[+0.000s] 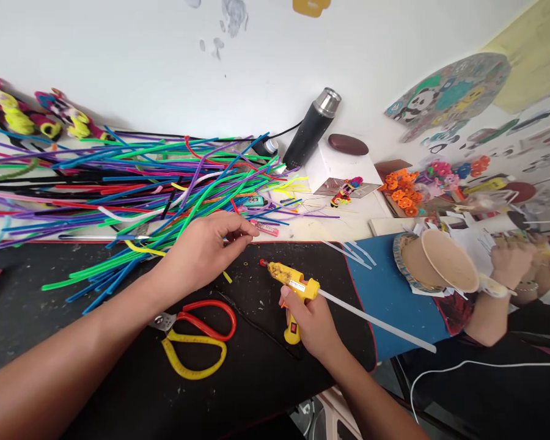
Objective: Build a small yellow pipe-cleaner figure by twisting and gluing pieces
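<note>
My right hand [314, 324] is wrapped round the handle of a yellow hot glue gun [297, 281]. Its red-tipped nozzle points left, and a long translucent glue stick [376, 319] sticks out of its back. To the left, my left hand [211, 247] hovers over the edge of the black mat with thumb and fingers pinched together. Whatever lies between those fingertips is too small to make out. A red bit of pipe cleaner [235, 206] shows just behind them. Below that hand lie scissors [197, 336] with one red and one yellow handle loop.
Colourful pipe cleaners [119, 183] spread along the wall, with pipe-cleaner figures [13, 113] behind. A black thermos [312, 128] stands beside a white box [334, 165]. Spare glue sticks [355, 253] lie at right. Further right are a paper bucket [440, 263] and another person's arm [492, 305].
</note>
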Action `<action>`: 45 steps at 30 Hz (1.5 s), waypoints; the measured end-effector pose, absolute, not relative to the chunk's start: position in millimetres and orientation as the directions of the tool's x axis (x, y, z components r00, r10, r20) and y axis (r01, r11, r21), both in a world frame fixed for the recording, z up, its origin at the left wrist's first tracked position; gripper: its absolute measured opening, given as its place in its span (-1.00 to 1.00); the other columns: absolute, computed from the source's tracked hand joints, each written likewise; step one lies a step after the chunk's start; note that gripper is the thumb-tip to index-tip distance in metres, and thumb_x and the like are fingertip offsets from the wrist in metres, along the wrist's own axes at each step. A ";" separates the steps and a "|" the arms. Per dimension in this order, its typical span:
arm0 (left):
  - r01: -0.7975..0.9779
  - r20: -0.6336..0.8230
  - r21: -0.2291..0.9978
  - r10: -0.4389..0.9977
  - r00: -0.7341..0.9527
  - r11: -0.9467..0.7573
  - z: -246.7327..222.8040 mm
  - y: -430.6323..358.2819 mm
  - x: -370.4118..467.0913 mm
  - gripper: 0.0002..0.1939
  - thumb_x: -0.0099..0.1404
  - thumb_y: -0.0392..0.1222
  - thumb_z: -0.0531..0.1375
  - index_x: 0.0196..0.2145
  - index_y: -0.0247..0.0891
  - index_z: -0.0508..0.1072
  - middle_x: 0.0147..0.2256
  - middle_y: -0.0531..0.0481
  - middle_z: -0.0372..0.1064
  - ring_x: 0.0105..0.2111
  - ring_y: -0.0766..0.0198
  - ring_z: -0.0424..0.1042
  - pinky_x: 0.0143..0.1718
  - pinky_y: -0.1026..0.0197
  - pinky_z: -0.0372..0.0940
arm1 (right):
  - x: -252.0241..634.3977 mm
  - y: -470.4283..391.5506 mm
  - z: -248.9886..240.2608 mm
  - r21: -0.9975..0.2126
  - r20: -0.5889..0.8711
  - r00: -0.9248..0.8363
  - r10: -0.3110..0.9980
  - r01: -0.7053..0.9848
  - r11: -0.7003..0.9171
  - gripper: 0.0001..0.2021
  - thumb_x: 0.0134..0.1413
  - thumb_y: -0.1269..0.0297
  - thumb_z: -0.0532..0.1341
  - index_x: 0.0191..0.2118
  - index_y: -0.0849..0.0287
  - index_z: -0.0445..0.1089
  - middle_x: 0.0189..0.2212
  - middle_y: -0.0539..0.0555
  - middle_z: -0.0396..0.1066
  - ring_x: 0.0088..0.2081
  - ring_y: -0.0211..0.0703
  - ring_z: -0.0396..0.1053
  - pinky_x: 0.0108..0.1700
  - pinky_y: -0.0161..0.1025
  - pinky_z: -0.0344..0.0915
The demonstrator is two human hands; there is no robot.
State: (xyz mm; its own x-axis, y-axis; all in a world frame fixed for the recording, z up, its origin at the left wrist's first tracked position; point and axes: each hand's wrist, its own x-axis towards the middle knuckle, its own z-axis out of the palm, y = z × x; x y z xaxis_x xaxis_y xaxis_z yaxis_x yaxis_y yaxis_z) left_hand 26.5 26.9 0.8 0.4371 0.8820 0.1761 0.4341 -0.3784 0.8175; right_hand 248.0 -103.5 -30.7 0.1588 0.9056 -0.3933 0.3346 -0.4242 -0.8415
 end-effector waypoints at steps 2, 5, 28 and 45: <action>0.427 0.203 0.812 0.878 0.433 -0.398 1.5 26.6 26.5 -0.80 0.39 -0.12 0.17 -0.22 -0.17 0.60 -0.19 -0.02 0.64 -0.17 0.11 0.59 -0.06 0.13 0.45 | 247.6 -104.0 -31.9 -0.844 -0.388 0.165 0.907 0.331 -0.422 -0.56 0.23 -0.15 0.21 -0.44 0.13 0.40 -0.62 -0.05 0.22 -0.54 -0.18 0.18 -0.46 -0.24 0.13; 0.421 0.232 0.802 0.870 0.434 -0.424 2.1 26.0 26.4 -0.80 0.40 -0.13 0.16 -0.23 -0.18 0.59 -0.18 -0.04 0.64 -0.16 0.11 0.59 -0.04 0.12 0.45 | 247.1 -104.9 -32.9 -0.849 -0.378 0.171 0.910 0.328 -0.414 -0.56 0.23 -0.15 0.22 -0.44 0.14 0.40 -0.62 -0.04 0.23 -0.54 -0.18 0.18 -0.48 -0.25 0.13; 0.455 0.354 0.664 0.786 0.507 -0.593 -3.6 25.5 26.9 -0.78 0.44 -0.25 0.11 -0.20 -0.21 0.59 -0.24 -0.07 0.59 -0.14 0.07 0.54 -0.10 0.09 0.41 | 240.0 -102.1 -29.8 -0.835 -0.351 0.172 0.920 0.387 -0.391 -0.57 0.22 -0.12 0.20 -0.49 0.12 0.31 -0.59 -0.03 0.20 -0.53 -0.19 0.17 -0.45 -0.24 0.13; 0.463 0.369 0.623 0.759 0.537 -0.631 -6.7 24.6 27.8 -0.79 0.42 -0.34 0.13 -0.19 -0.27 0.60 -0.27 -0.09 0.57 -0.15 0.05 0.52 -0.11 0.10 0.40 | 240.1 -104.5 -33.0 -0.834 -0.321 0.166 0.933 0.417 -0.361 -0.57 0.23 -0.09 0.18 -0.49 0.14 0.32 -0.60 -0.03 0.22 -0.53 -0.20 0.21 -0.47 -0.28 0.18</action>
